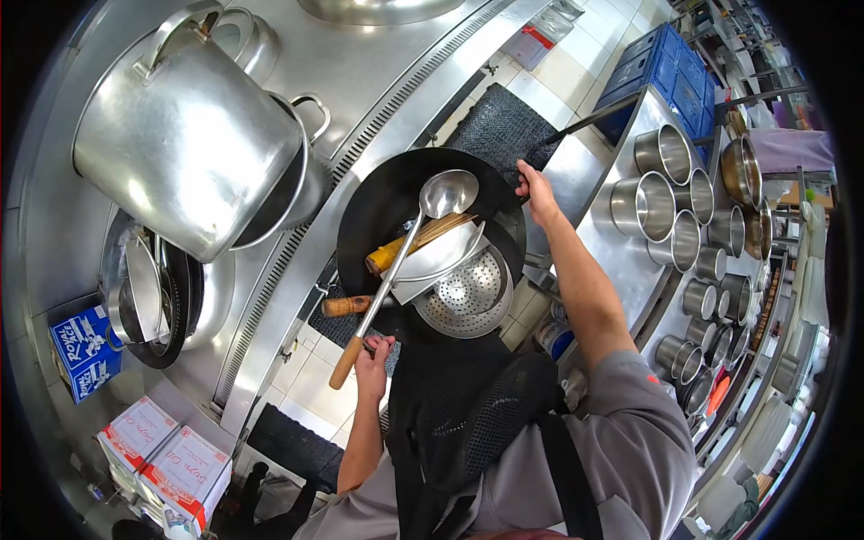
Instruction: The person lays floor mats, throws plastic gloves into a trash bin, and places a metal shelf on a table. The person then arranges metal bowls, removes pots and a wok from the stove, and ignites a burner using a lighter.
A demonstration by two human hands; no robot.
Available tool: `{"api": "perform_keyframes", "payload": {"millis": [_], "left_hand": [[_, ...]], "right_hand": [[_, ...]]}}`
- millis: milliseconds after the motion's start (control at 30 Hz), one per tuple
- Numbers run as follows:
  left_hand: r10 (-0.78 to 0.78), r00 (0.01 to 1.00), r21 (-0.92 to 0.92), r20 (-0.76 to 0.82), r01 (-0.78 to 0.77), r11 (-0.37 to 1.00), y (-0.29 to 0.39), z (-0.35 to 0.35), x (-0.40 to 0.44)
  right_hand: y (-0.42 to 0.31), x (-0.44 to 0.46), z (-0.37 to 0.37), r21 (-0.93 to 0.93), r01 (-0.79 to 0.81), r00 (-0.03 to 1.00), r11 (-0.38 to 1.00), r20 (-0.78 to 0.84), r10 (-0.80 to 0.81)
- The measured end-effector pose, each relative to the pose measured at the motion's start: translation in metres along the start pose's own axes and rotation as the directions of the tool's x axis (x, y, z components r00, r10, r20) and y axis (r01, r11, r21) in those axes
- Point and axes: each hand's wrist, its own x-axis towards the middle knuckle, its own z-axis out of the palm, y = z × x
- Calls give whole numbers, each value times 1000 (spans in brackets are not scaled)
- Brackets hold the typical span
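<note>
A large black wok (369, 216) is held in front of my body with both hands. At its right rim, my right hand (537, 191) is closed on the edge, where a handle is partly hidden. My left hand (371, 367) is closed at the lower left edge, just beside the ladle's wooden grip. Inside the wok lie a steel ladle (449, 193), a bamboo brush (423, 241) with a yellow-wrapped end, a white metal scoop-like piece (436, 256), and a perforated strainer (466, 292). A wooden handle (346, 306) sticks out past the left rim.
At the left, a big steel pot (189, 135) stands on the steel range (378, 63), near another wok (166, 333). Several steel pots (641, 202) line the right-hand counter. Blue crates (661, 76), black floor mats (504, 121) and cartons (166, 454) surround the tiled floor.
</note>
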Motion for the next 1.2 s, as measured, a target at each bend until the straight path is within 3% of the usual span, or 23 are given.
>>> {"api": "perform_keyframes", "payload": {"millis": [267,333,533,667,733,800,867,1000,1067,1133,1200], "left_hand": [[-14,1000,168,-2,14,986,-59,-28,30],[-43,999,153,-12,44,987,-74,-30,39],[-97,993,133,-74,106,985,-117,-20,81],[-139,973,142,-182,166,976,-137,-3,130],[-138,971,207,-195,178,962,-143,-2,146],[-146,967,230,-211,195,954,-149,5,169],[-125,970,168,-209,161,973,-159,18,187],[-81,977,269,-195,133,954,-168,53,226],[-70,978,328,-199,134,935,-170,78,244],[-42,992,317,-115,77,945,-161,103,264],[-51,997,347,-58,68,936,-169,113,288]], "right_hand": [[70,24,9,-17,-152,986,988,-77,150],[85,37,12,82,-207,969,975,-120,216],[117,91,20,113,-281,930,953,-213,300],[144,149,23,117,-319,930,940,-152,335],[150,177,25,156,-246,964,957,-61,258],[144,200,27,184,-245,957,952,-108,268],[137,222,22,77,-223,970,972,-84,230],[129,266,3,152,-217,968,964,-92,232],[133,307,-10,144,-211,966,967,-123,229],[158,366,-25,38,-63,950,997,-305,72],[121,368,-47,17,-160,957,987,-242,160]]}}
